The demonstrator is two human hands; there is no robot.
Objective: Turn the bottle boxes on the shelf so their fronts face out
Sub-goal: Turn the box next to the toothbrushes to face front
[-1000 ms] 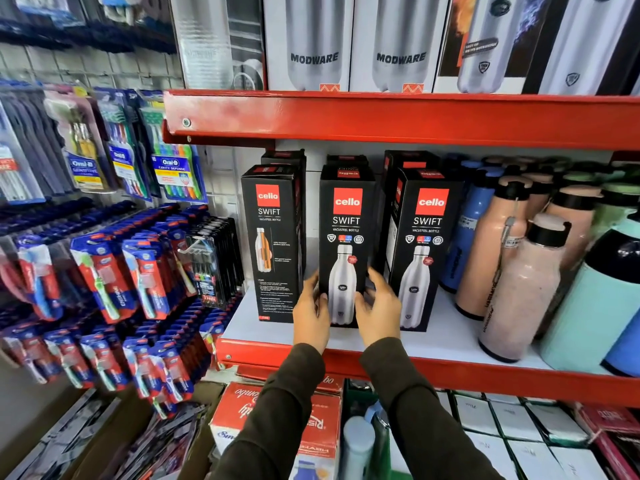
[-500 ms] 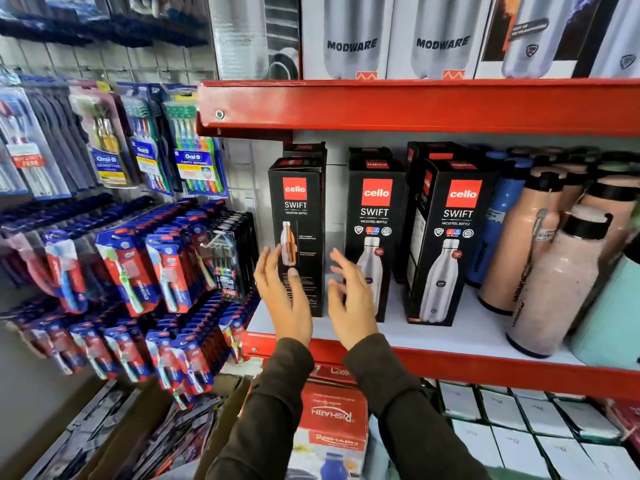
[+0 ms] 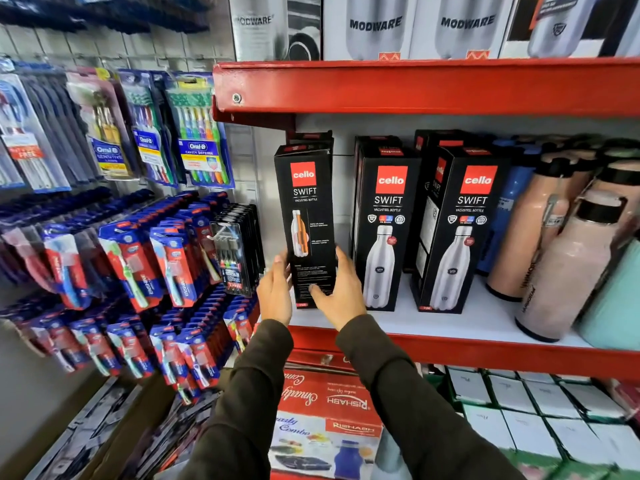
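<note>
Box: my left hand point(image 3: 275, 294) and right hand point(image 3: 341, 292) clasp the leftmost box point(image 3: 306, 220), side panel outward.
Room: gap to the next box point(image 3: 386, 226); shelf point(image 3: 450, 351) lip just below.

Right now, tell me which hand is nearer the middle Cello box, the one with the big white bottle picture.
Right. The right hand is on the leftmost box, just left of the middle Cello box, not touching it. The left hand is on the leftmost box's far side, farther away.

Bright even shop light, wide-angle bending at edges, motion blur lower left, soft corners
</note>
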